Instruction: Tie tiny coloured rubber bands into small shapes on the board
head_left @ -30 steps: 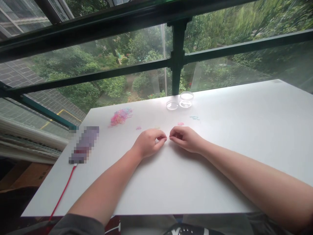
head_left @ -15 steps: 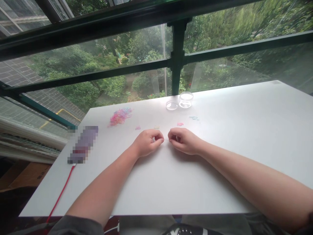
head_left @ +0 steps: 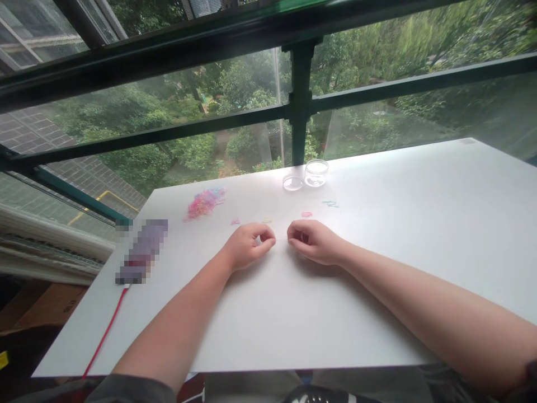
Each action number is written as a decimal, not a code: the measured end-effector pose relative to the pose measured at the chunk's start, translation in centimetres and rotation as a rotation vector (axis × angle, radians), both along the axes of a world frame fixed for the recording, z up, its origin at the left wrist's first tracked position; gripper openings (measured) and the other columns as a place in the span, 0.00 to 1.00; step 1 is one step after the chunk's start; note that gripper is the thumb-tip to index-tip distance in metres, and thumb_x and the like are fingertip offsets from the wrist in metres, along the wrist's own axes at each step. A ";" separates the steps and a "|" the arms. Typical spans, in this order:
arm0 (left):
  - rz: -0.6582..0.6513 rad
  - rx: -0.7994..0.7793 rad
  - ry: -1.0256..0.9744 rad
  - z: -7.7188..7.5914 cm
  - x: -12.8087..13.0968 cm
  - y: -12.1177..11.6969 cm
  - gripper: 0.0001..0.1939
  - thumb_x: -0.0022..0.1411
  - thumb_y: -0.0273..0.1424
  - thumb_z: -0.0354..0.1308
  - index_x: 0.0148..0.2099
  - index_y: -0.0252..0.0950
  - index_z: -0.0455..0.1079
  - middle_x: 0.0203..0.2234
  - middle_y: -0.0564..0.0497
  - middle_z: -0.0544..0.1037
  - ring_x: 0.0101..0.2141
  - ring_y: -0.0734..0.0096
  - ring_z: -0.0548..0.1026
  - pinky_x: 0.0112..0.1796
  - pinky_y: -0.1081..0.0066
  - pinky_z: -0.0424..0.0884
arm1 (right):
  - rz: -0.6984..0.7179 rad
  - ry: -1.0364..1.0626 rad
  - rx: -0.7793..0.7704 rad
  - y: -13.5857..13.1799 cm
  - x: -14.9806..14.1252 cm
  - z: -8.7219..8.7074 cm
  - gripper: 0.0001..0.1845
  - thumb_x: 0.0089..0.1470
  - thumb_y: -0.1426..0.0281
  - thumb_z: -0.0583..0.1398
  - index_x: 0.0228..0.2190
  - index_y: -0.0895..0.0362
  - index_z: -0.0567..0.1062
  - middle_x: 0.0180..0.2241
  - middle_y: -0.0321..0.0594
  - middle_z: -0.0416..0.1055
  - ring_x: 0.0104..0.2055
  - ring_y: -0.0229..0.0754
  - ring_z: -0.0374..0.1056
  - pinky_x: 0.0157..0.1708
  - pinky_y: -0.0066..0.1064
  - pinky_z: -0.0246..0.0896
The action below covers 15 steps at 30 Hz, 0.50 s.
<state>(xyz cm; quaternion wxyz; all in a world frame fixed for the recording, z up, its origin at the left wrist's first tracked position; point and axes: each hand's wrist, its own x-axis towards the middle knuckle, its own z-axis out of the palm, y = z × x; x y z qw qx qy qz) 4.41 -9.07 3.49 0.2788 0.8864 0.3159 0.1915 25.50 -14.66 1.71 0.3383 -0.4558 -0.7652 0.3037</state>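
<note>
Small coloured bands point(head_left: 205, 203), heaped toward the worktop's point(head_left: 293, 319) back left, look light, soft and stretchy, best pinched at one edge; left hand point(head_left: 245, 247) and right hand point(head_left: 316, 242) are pinched closed, contents too fine to tell.

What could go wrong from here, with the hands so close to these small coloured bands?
First, the left hand is close to the pale yellow bands and the right hand to the pink bands; either could brush them out of place. Second, the clear jar stands near the far edge of the table and might tip if bumped. Third, the red cord runs over the near edge, where the left sleeve could snag it.
</note>
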 end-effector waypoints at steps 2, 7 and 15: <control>-0.034 0.010 -0.003 -0.1 0.6 -0.5 0.07 0.57 0.30 0.53 0.32 0.36 0.71 0.27 0.52 0.75 0.30 0.74 0.71 0.33 0.73 0.65 | 0.007 -0.006 0.011 0.0 -0.2 0.0 0.03 0.49 0.76 0.55 0.27 0.57 0.68 0.22 0.32 0.64 0.23 0.32 0.57 0.24 0.24 0.54; -0.024 0.038 -0.020 -0.1 1.0 -0.8 0.06 0.57 0.30 0.53 0.32 0.36 0.71 0.26 0.53 0.75 0.29 0.74 0.71 0.33 0.73 0.65 | 0.040 0.010 -0.014 -0.1 -0.3 -0.1 0.05 0.48 0.74 0.58 0.32 0.58 0.69 0.23 0.33 0.65 0.24 0.33 0.59 0.24 0.24 0.56; -0.102 -0.019 -0.011 -0.2 0.8 -0.5 0.05 0.56 0.27 0.53 0.31 0.35 0.70 0.25 0.53 0.74 0.29 0.75 0.70 0.30 0.75 0.64 | 0.043 0.006 0.063 0.0 0.0 -0.1 0.05 0.49 0.78 0.55 0.27 0.58 0.69 0.24 0.33 0.65 0.24 0.32 0.57 0.25 0.24 0.54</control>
